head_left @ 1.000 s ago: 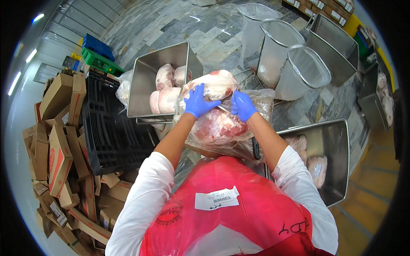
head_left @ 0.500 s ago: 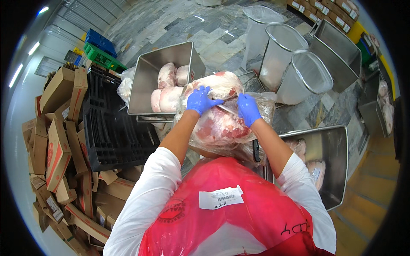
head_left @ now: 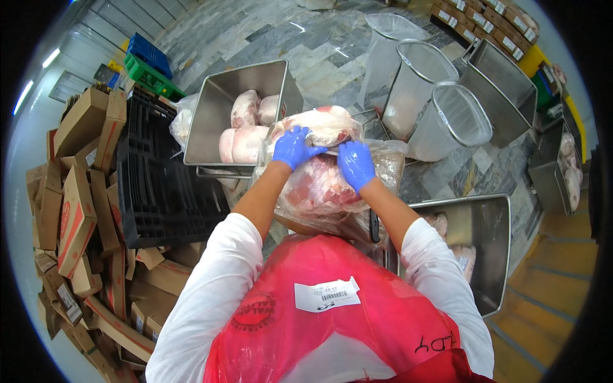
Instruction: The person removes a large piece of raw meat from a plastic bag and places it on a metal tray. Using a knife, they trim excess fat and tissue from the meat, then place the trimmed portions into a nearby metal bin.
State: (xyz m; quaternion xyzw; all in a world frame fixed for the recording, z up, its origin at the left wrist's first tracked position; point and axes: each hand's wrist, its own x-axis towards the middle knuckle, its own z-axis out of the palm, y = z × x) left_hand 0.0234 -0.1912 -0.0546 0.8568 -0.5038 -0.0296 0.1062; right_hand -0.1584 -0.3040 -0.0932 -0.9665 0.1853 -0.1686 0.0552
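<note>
Far meat (head_left: pixel 317 121): long axis left-right
Hands (head_left: pixel 292 150) (head_left: pixel 355 167): half-curled at its near edge, grip unclear
Bag (head_left: pixel 388 152): right
Tub (head_left: pixel 218 108): left

We list one far piece of meat (head_left: pixel 327 122), pale with fat, lying crosswise; one near piece of meat (head_left: pixel 322 184), red and white, rounded, nearer us; one clear plastic bag (head_left: pixel 389 158), crumpled around them. Whether the pieces join, we cannot tell.
</note>
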